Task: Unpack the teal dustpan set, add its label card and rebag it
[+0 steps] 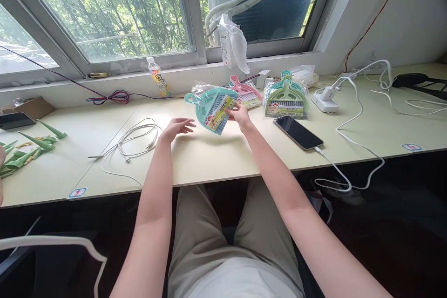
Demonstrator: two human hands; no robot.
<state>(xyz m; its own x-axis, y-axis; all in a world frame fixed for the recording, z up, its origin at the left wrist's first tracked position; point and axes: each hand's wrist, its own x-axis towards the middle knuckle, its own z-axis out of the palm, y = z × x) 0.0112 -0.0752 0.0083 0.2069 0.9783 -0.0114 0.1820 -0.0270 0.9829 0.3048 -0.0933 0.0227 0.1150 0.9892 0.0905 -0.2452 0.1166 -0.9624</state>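
Observation:
A teal dustpan and brush set point(213, 104) with a printed label is tilted above the desk. My right hand point(239, 115) grips it at its right edge, by the bristle end. To the left, my left hand point(178, 128) is apart from the set, fingers stretched out and holding nothing. Behind the held set lies a pink dustpan and brush set point(247, 91), partly hidden. Further right, wrapped in clear plastic, is a group of green and teal dustpan sets point(287, 98).
A phone point(299, 132) on a white cable lies at right, near a white power adapter point(326, 98). A coiled cable point(138, 137) lies at left. A bottle point(158, 77) stands by the window. Green folded pieces point(31, 149) and part of another person's hand point(2, 156) are far left.

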